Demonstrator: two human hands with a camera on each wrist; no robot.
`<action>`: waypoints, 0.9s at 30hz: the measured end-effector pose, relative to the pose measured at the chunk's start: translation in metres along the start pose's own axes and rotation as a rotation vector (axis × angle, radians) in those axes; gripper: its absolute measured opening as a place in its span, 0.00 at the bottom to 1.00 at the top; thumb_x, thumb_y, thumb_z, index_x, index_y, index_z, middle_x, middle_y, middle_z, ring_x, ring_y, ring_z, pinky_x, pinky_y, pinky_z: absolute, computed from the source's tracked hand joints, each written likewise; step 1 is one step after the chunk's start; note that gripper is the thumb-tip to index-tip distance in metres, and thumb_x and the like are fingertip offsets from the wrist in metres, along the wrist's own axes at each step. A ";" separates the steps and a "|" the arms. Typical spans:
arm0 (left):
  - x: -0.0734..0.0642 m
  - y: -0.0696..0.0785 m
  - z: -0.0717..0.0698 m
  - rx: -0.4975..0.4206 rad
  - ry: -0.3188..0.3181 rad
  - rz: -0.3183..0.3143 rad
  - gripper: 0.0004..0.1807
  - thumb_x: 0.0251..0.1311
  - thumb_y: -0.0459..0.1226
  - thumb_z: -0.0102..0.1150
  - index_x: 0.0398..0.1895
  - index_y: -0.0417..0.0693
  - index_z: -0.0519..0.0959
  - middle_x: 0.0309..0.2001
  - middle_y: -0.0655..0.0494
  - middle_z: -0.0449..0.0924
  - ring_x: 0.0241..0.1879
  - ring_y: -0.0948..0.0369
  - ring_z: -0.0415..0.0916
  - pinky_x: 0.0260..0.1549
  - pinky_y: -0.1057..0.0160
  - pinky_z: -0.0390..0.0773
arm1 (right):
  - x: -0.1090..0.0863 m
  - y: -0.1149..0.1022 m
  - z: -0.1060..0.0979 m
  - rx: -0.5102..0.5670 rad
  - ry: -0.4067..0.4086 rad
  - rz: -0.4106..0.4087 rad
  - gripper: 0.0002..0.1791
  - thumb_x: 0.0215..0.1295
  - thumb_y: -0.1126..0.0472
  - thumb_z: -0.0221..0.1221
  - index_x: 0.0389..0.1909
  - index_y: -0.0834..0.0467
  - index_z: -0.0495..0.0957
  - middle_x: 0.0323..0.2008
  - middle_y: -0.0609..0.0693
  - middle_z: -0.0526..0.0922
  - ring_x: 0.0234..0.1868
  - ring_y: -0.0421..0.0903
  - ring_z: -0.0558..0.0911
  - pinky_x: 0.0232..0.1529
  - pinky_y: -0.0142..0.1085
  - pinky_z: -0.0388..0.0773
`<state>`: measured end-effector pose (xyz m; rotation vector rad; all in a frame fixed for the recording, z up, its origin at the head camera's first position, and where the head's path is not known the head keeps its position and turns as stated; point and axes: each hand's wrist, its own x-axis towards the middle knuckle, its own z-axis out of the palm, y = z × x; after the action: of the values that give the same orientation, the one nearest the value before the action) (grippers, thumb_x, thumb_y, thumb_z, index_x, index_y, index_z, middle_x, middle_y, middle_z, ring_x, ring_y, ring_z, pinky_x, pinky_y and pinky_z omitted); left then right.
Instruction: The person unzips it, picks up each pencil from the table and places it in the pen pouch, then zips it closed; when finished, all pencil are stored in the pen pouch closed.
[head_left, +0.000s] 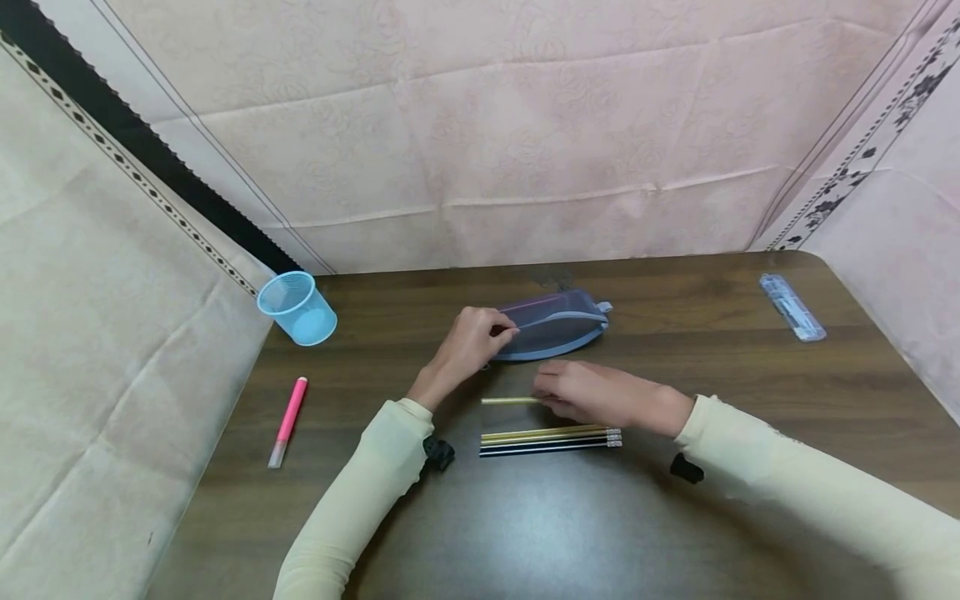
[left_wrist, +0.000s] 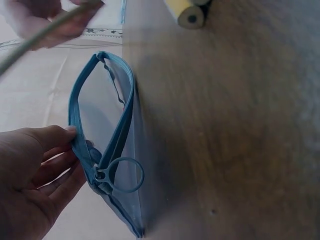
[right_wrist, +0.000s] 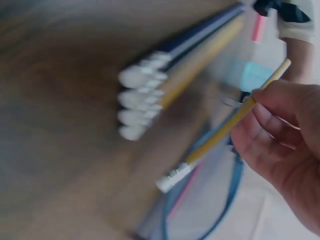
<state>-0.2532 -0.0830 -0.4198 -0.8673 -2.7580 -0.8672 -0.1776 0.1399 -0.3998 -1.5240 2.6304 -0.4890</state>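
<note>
My left hand [head_left: 467, 343] pinches the upper edge of a blue see-through zip pencil case [head_left: 558, 335]. The case's mouth gapes in the left wrist view, with a ring-shaped zip pull [left_wrist: 143, 175] hanging at the near end. Between its thumb and fingers, my right hand [head_left: 592, 392] holds a yellow pencil [right_wrist: 220, 134] with a white eraser end, just in front of the case and above the table. Closer to me lies a row of several yellow and dark pencils [head_left: 543, 441], their white erasers [right_wrist: 132, 102] side by side. A pink line [right_wrist: 184, 192] shows at the case.
At the table's left back corner stands a light blue cup [head_left: 300, 310]. A pink marker [head_left: 288, 421] with a pale end lies in front of it. Far right is a clear blue flat packet-like item [head_left: 792, 308]. Pale patterned cloth [head_left: 525, 150] rises behind the wooden table [head_left: 712, 333].
</note>
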 end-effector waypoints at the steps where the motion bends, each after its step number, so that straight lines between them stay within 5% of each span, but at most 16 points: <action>1: 0.001 0.000 0.000 0.002 -0.001 0.002 0.08 0.67 0.38 0.64 0.41 0.46 0.90 0.39 0.53 0.90 0.32 0.65 0.80 0.34 0.67 0.82 | -0.001 0.000 -0.004 0.050 -0.006 0.003 0.06 0.68 0.65 0.62 0.44 0.56 0.83 0.38 0.45 0.82 0.37 0.33 0.77 0.39 0.28 0.80; 10: 0.002 0.000 0.000 -0.027 0.001 -0.006 0.08 0.66 0.36 0.65 0.41 0.44 0.89 0.38 0.52 0.89 0.32 0.64 0.80 0.33 0.68 0.82 | -0.006 0.001 -0.025 0.773 -0.089 0.154 0.08 0.69 0.68 0.58 0.46 0.62 0.83 0.39 0.57 0.87 0.41 0.41 0.86 0.45 0.38 0.85; 17: 0.003 0.000 0.000 -0.023 0.001 -0.010 0.08 0.67 0.37 0.64 0.41 0.44 0.90 0.38 0.52 0.89 0.30 0.64 0.79 0.32 0.68 0.80 | -0.009 0.011 -0.012 1.370 -0.247 0.414 0.11 0.73 0.67 0.55 0.49 0.68 0.79 0.41 0.56 0.87 0.43 0.46 0.87 0.46 0.39 0.86; 22: 0.003 0.001 0.001 -0.007 0.012 -0.001 0.08 0.66 0.38 0.65 0.40 0.45 0.90 0.38 0.53 0.90 0.30 0.65 0.79 0.33 0.68 0.81 | -0.011 0.024 0.000 1.606 -0.215 0.539 0.12 0.75 0.70 0.50 0.51 0.69 0.79 0.42 0.56 0.86 0.43 0.45 0.87 0.49 0.36 0.85; 27: 0.002 0.002 0.000 -0.003 0.001 -0.010 0.08 0.66 0.38 0.65 0.41 0.45 0.90 0.39 0.52 0.90 0.30 0.65 0.79 0.32 0.69 0.81 | -0.010 0.038 0.003 1.705 -0.041 0.670 0.18 0.77 0.70 0.47 0.62 0.75 0.69 0.46 0.58 0.86 0.47 0.47 0.88 0.54 0.37 0.83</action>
<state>-0.2540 -0.0801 -0.4183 -0.8539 -2.7632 -0.8740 -0.2033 0.1649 -0.4152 -0.0822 1.3521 -1.7564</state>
